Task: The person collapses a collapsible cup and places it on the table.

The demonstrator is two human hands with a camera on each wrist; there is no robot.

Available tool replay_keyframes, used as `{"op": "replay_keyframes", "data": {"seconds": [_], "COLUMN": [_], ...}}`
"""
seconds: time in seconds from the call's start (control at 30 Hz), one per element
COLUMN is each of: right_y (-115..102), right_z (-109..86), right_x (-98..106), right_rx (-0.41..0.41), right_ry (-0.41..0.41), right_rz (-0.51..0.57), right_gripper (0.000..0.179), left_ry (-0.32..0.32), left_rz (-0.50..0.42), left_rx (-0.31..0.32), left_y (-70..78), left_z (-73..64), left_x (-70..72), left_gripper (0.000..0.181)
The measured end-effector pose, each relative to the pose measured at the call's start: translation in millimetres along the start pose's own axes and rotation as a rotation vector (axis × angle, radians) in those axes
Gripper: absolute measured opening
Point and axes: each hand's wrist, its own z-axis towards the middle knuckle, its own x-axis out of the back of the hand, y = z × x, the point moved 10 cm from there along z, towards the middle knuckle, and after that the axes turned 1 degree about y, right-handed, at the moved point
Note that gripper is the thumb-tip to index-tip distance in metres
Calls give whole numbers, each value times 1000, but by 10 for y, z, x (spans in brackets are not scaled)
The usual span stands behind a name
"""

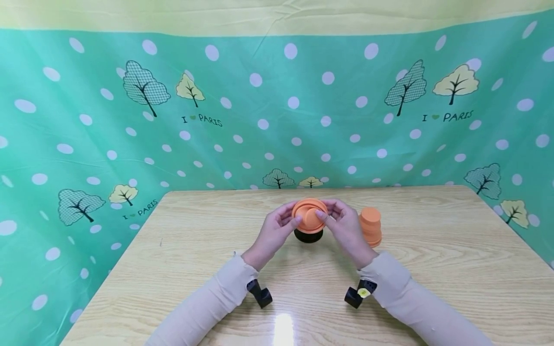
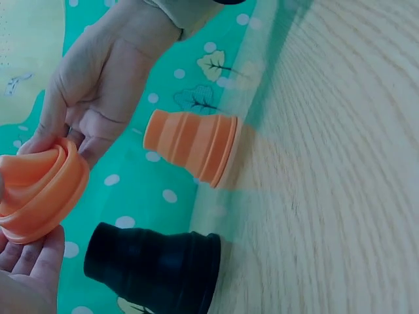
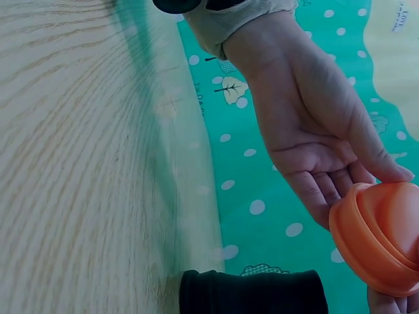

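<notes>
Both hands hold an orange collapsible cup (image 1: 308, 222) above the table. My left hand (image 1: 269, 236) grips its left side, thumb on the folded wall and fingers round the rim. On the opposite side my right hand (image 1: 348, 234) grips it likewise, its thumb pressing on the front. In the left wrist view the held cup (image 2: 46, 203) looks partly squashed, its ringed wall folded and twisted. Below it a black cup (image 2: 157, 268) stands upside down, mostly covered by the held cup in the head view. A second orange cup (image 1: 370, 226) stands upside down beside my right hand.
The light wood table (image 1: 207, 226) reaches back to a green dotted curtain (image 1: 242, 105) printed with trees. Black wrist cameras are strapped under both sleeves (image 1: 225, 283), low over the table.
</notes>
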Motion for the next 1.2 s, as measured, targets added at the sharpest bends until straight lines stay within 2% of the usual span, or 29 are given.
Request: {"op": "replay_keyframes", "data": {"seconds": [0.27, 0.53, 0.8, 1.2], "right_y": [-17, -37, -21, -26], "right_z": [0, -16, -31, -26], "right_x": [-14, -14, -32, -44], "right_rx": [47, 62, 65, 38], "right_ry": [-11, 3, -5, -20], "right_rz": [-43, -84, -86, -89], "right_gripper": [29, 28, 26, 31], "left_ry": [36, 53, 65, -13], "left_rz": [0, -14, 20, 4], "left_rx": [27, -1, -16, -2], "left_y": [-34, 24, 60, 52], "left_z": [0, -9, 0, 10], "left_x": [37, 58, 78, 48], "left_gripper": [40, 38, 36, 40]}}
